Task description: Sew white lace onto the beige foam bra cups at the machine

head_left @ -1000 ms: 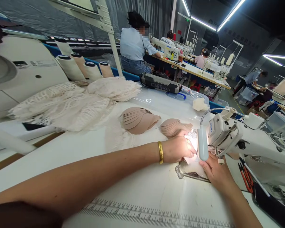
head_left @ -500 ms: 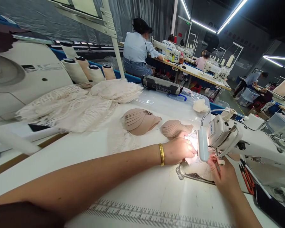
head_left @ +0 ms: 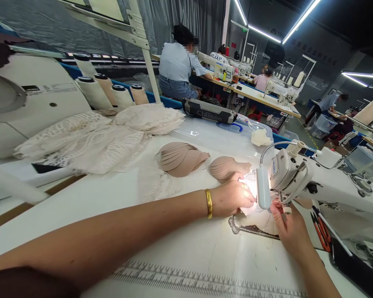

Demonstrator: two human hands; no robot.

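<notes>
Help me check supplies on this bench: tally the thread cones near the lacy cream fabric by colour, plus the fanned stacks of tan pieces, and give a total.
Cream thread cones: 3
Peach thread cones: 2
Fanned stacks of tan pieces: 2
Total: 7

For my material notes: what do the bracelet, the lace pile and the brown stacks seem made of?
Bracelet: probably metal, shiny gold colour. Lace pile: matt cream textile, openwork holes; fibre unclear. Brown stacks: matt, fanned thin layers; perhaps fabric or foam.
</notes>
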